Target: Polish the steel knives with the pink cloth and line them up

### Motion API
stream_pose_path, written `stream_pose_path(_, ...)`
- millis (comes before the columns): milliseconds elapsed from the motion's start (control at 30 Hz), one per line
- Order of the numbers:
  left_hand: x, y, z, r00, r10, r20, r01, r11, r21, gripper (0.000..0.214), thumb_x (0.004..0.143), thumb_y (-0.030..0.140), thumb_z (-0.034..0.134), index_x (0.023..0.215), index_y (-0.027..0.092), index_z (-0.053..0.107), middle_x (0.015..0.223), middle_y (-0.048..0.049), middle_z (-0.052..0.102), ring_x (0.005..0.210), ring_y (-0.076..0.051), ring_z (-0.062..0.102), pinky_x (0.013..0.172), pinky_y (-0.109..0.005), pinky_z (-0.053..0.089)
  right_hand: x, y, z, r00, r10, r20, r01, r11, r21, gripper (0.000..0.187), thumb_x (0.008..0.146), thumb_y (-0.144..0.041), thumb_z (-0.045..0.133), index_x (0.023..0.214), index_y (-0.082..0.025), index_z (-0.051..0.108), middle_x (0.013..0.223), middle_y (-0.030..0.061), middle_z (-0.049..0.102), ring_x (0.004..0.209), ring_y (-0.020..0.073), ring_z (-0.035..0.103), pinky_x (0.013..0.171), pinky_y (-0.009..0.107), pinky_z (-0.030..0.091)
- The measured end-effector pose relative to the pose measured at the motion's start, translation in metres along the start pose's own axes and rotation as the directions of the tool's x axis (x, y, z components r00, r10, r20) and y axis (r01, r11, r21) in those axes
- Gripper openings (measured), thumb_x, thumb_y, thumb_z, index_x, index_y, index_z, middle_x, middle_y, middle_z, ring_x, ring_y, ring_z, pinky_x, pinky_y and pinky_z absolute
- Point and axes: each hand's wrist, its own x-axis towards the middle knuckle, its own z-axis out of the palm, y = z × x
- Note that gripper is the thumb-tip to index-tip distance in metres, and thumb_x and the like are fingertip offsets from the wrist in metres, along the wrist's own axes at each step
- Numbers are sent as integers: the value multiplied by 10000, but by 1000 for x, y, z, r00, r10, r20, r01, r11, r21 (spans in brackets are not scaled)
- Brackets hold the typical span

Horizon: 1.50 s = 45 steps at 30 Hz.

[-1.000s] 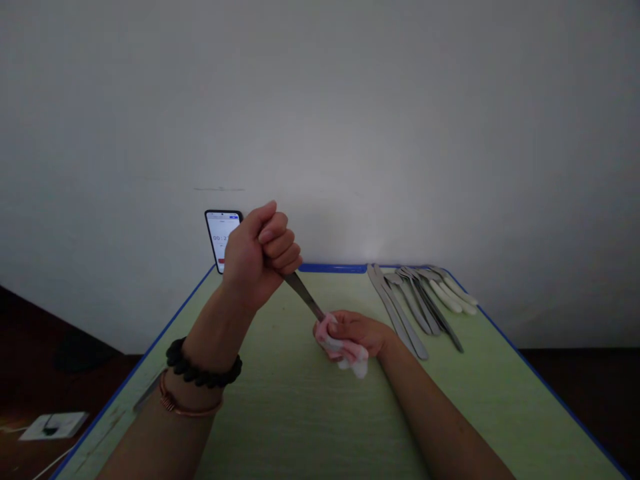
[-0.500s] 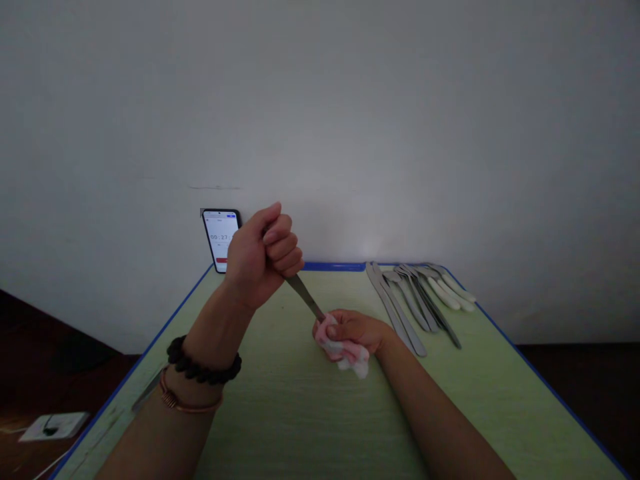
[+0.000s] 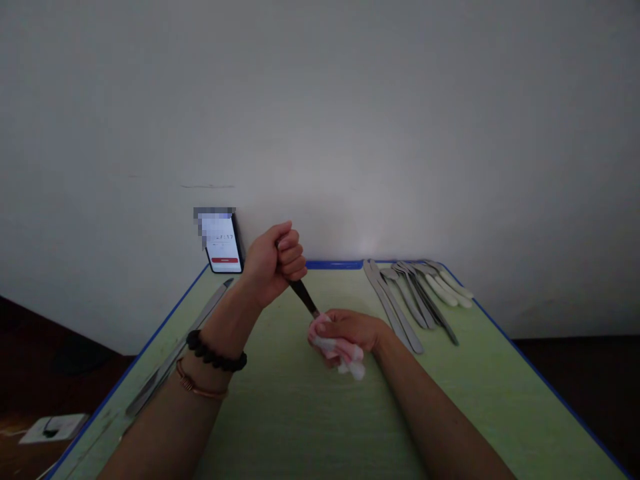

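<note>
My left hand (image 3: 277, 262) is a closed fist round the handle of a metal knife (image 3: 304, 297), held above the green table (image 3: 300, 413). The blade slants down to the right into a pink and white cloth (image 3: 336, 348). My right hand (image 3: 350, 331) is closed on that cloth and wraps it round the blade's lower end, just above the table top. Beaded and copper bracelets sit on my left wrist.
Several knives, forks and white-handled pieces (image 3: 417, 297) lie in a row at the back right. Other knives (image 3: 175, 353) lie along the left edge. A phone (image 3: 223, 241) with a lit screen leans against the wall. A power strip (image 3: 53, 425) is on the floor.
My left hand has dropped lower and slightly right, bringing the handle closer to the cloth. Less of the blade shows between the two hands. My right hand has barely moved.
</note>
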Motion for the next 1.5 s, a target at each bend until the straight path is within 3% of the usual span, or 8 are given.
stream_pose_path(233,8,-3,-10,999,-28,17,28,1000,-5,562,969,252,212,414,195,277,408,102,50,287,-70,82,301,-192,133,0,0,1,999,20,-39,-19,999,41,492,638,-548,752,795,-117,573,555,-47,529,440,54,435,481,230,411)
stream_pose_path(467,10,-6,-9,999,-24,26,23,1000,6,552,962,249,234,417,194,299,419,106,56,295,-66,84,296,-180,160,1,1,2,1000,-11,5,11,996,88,479,647,-543,751,762,-119,561,540,-48,517,423,52,411,429,206,353)
stream_pose_path(633,12,-6,-9,1000,-28,5,27,999,45,539,951,244,266,418,188,325,426,110,62,301,-56,71,288,-166,150,5,5,12,997,-43,-65,49,994,100,455,686,-552,714,743,-132,549,547,-50,504,441,51,406,440,203,345)
stream_pose_path(867,9,-6,-2,1000,11,28,-14,995,95,314,873,180,408,566,177,476,455,124,99,318,-45,100,308,-132,179,15,10,19,989,-143,-45,150,966,211,418,711,-532,701,719,-154,524,531,-54,475,422,55,358,400,194,264)
stream_pose_path(1000,12,-12,2,991,118,-66,-115,992,61,264,865,184,405,607,193,461,449,124,121,317,-46,82,301,-127,126,22,11,23,985,-173,4,165,948,272,402,751,-535,656,734,-165,502,526,-61,454,406,57,342,403,201,258)
stream_pose_path(1100,17,-16,-3,982,154,-111,-149,988,50,270,871,184,388,607,195,444,445,123,127,309,-45,84,302,-125,105,27,11,23,989,-148,-32,151,954,259,391,788,-535,615,767,-162,503,539,-59,464,402,57,355,410,203,257)
stream_pose_path(1333,19,-14,-12,997,82,-8,-81,994,74,273,887,218,403,624,187,469,462,126,112,298,-36,103,309,-116,128,26,12,21,994,-104,-28,107,965,240,395,808,-540,586,746,-160,496,543,-58,452,405,56,353,413,201,237)
stream_pose_path(1500,18,-15,-9,998,67,-8,-66,996,62,320,915,242,370,616,184,469,465,122,112,300,-38,101,303,-112,126,24,10,21,992,-122,31,111,963,244,390,818,-535,572,725,-164,493,536,-52,457,407,64,359,409,207,249)
